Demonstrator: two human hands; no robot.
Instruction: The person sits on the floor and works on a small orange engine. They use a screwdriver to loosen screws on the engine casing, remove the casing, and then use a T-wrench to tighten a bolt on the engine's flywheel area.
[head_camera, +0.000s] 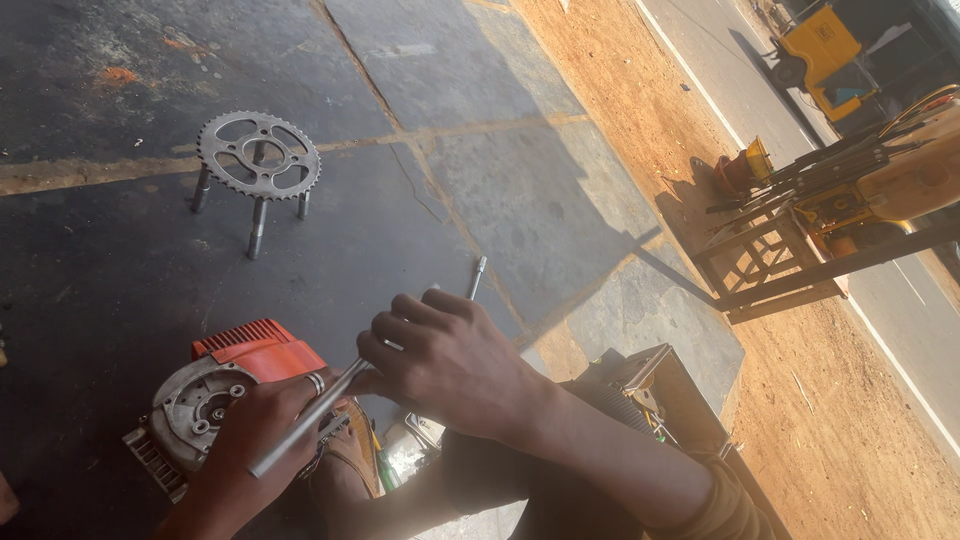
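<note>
- The right hand (450, 365) closes around a long metal rod (345, 390); its fingers hide the rod's middle.
- The left hand (255, 420), ring on one finger, grips the rod's lower part and rests against a small engine (200, 400) with an orange cover on the dark floor (120, 280).
- The engine's lower side is hidden behind the left hand.
- A sprocket (258, 155) standing on bolts sits well apart.
</note>
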